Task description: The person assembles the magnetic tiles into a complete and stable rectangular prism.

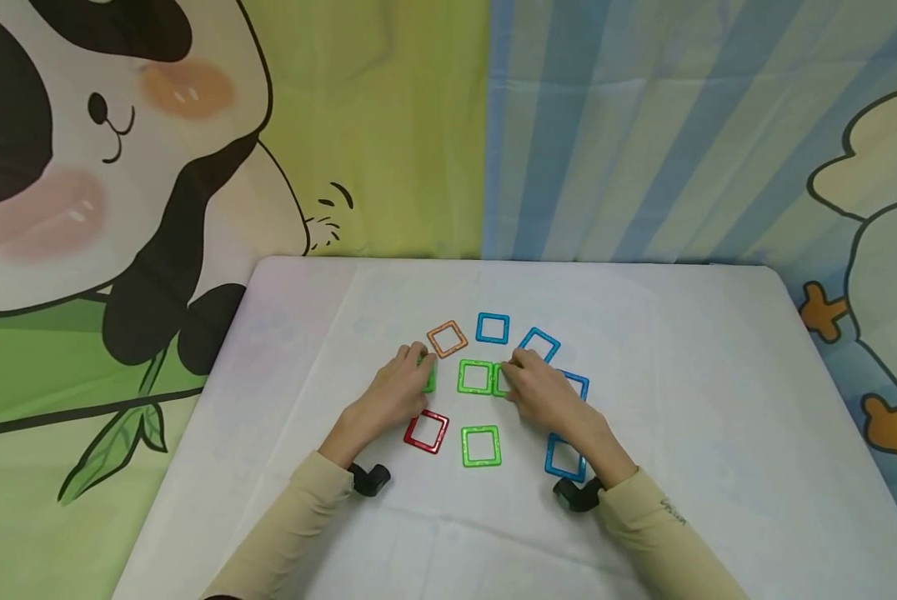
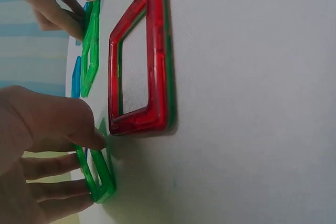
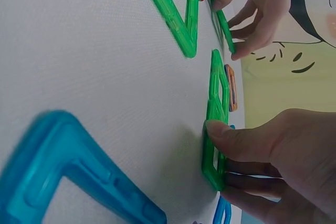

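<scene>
My left hand (image 1: 393, 388) pinches a green square magnetic tile frame (image 2: 106, 184) between thumb and fingers, tilted up off the white tabletop. The right hand (image 1: 548, 390) pinches another green square tile (image 3: 214, 174). This one lies edge to edge against a second green tile (image 1: 459, 377) at the middle of the group. Just below the left hand is a red square tile (image 2: 159, 51), with a green layer showing along its underside in the left wrist view. A separate green tile (image 1: 482, 464) lies nearer to me.
An orange tile (image 1: 461, 342) and a blue tile (image 1: 493, 316) lie beyond the hands. More blue tiles (image 1: 550, 336) curve round the right side, partly covered by the right hand and arm. The white table (image 1: 689, 358) ends at printed curtains.
</scene>
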{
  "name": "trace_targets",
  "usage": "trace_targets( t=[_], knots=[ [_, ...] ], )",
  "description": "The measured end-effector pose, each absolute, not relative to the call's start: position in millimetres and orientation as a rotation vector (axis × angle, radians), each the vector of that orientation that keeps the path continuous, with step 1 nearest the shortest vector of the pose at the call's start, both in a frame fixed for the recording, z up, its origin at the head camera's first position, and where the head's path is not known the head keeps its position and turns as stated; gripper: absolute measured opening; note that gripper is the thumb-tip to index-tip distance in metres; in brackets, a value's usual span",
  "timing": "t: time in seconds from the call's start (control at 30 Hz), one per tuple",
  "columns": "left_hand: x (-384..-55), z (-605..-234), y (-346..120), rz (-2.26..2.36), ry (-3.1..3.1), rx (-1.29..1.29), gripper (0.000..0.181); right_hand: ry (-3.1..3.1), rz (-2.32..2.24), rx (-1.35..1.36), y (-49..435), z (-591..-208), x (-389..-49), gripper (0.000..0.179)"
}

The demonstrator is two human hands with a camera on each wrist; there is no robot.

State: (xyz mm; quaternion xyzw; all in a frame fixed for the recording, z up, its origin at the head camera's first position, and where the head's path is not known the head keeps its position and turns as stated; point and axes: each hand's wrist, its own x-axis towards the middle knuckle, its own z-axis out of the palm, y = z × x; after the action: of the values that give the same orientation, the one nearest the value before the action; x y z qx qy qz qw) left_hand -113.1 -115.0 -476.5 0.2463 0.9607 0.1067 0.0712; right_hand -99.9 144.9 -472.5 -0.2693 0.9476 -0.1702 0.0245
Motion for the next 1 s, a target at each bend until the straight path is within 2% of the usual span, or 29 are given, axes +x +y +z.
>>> trace_targets(
  t=[0.27,1.0],
  knots=[
    [-114.5,-471.5,-113.1,0.503,2.827,0.710,0.067,2.921,-0.519,-0.821,146.0,-472.3,-100.1,0.046],
    [-119.4,-463.9,-107.3,0.979,2.582,0.608,0.063,2.912,-0.522,-0.808,145.5,-473.7,-101.9,0.046]
  ],
)
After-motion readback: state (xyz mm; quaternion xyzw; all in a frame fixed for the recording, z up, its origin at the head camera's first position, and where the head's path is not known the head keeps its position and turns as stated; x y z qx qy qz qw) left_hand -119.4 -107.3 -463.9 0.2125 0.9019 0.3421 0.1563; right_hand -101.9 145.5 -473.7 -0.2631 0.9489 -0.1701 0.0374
